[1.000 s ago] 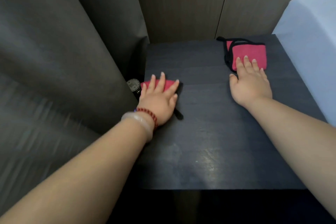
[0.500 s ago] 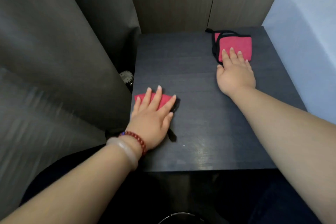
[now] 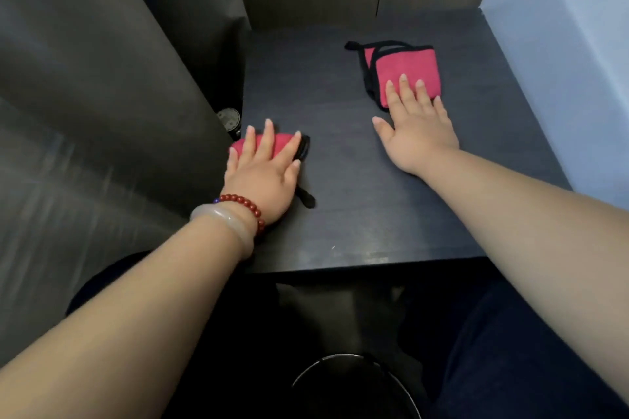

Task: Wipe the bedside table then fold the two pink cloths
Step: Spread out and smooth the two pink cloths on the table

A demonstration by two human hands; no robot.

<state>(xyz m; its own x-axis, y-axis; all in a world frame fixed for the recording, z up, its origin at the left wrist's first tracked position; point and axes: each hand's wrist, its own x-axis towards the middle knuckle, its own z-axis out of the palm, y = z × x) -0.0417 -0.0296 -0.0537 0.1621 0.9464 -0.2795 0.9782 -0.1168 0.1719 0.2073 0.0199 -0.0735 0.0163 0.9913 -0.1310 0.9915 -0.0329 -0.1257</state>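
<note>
The left hand (image 3: 262, 177) lies flat, palm down, on the left cloth (image 3: 279, 142). Its fingers (image 3: 269, 136) are straight and spread wide, curled round nothing. That pink cloth sits at the left edge of the table (image 3: 323, 85) and is mostly hidden under the hand. Pink shows only between and beyond the fingers, and the fingertips reach about to its far edge. Its black trim shows by the forefinger, and a black loop (image 3: 306, 199) sticks out beside the heel of the hand.

The right hand (image 3: 417, 133) is also flat and open. Its fingers (image 3: 405, 88) are straight and slightly fanned, and the thumb is held out to the side on bare table. Only the fingertips rest on the right cloth (image 3: 405, 68), over its near edge; the palm lies on the table. This cloth lies folded (a pink rectangle with black edging), farther back on the table and toward the right. Most of it lies beyond the fingertips. A second layer and a black loop show at its left side.

The two cloths are well apart. The left wrist wears a red bead bracelet (image 3: 245, 202) and a pale bangle (image 3: 224, 221). A dark curtain (image 3: 85, 78) hangs left of the table, and a white bed (image 3: 561, 44) is just beside it on the right.
</note>
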